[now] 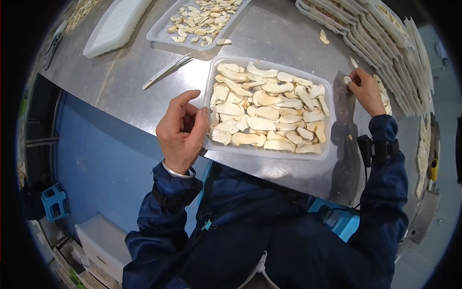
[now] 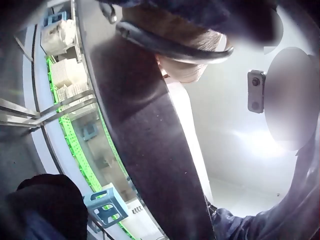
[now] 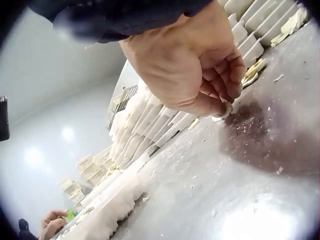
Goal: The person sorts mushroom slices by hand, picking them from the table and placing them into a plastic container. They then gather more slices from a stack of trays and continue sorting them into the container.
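Note:
A clear plastic tray (image 1: 269,155), its bottom covered in pale mushroom slices (image 1: 262,98), lies near the table's front edge. Beside its left rim is my left hand (image 1: 182,132), palm turned toward the tray, fingers loosely bent and thumb tip right at the rim. To the right of the tray, my right hand (image 1: 368,94) pinches a small white mushroom slice (image 3: 222,114) between thumb and fingers, low over the metal table. The left wrist view does not show the left fingers or the tray.
Stacked filled trays (image 1: 385,53) stand at the right, with loose slices (image 1: 324,36) nearby. Behind is another tray (image 1: 154,34) of slices, beside white empty trays (image 1: 115,26). A tweezer-like metal tool (image 1: 166,72) lies left of the near tray. Blue stools (image 1: 54,201) stand below.

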A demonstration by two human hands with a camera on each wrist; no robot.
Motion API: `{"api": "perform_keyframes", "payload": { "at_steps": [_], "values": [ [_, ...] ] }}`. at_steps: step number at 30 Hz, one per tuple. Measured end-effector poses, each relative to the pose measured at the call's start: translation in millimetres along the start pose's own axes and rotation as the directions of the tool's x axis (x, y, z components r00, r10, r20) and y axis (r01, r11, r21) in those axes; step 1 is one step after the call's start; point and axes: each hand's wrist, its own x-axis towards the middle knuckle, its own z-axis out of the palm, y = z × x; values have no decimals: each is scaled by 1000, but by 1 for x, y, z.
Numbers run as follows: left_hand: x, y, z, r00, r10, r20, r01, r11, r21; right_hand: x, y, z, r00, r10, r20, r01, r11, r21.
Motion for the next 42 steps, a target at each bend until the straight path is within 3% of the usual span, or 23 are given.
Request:
{"api": "perform_keyframes", "payload": {
  "at_steps": [5, 8, 13, 16, 21, 30, 33, 37, 40, 42],
  "values": [
    [0, -2, 0, 1000, 7, -8, -7, 1000, -9, -6, -10, -15, 999, -39, -14, 41, 982, 185],
    [-1, -1, 0, 1000, 0, -1, 0, 1000, -5, -12, -74, -30, 981, -194, -26, 192, 930, 314],
    [-2, -3, 0, 1000, -22, -5, 22, 999, -39, -11, -176, -23, 825, -562, -58, 561, 802, 205],
    [-1, -5, -1, 1000, -14, -6, 13, 999, -47, 3, -195, -7, 791, -612, 17, 594, 774, 218],
    [0, -6, -2, 1000, -14, 5, 14, 998, -62, 19, -215, 14, 705, -710, -8, 694, 687, 214],
    [2, -7, -4, 999, 30, 32, -29, 999, -21, 20, -223, 35, 698, -714, 55, 691, 693, 206],
    [2, -7, -5, 999, 27, 42, -26, 999, -33, 16, -219, 21, 690, -724, 18, 723, 690, 46],
    [3, -7, -7, 997, 31, 72, -29, 999, -29, 8, -194, -13, 741, -666, -86, 669, 743, 19],
    [3, -10, -8, 995, 39, 89, -37, 999, -28, -4, -155, -39, 927, -374, 24, 375, 926, -43],
    [2, -10, -10, 994, 12, 110, -7, 999, -44, -16, -120, -40, 929, -365, 52, 369, 925, -90]
  ]
}}
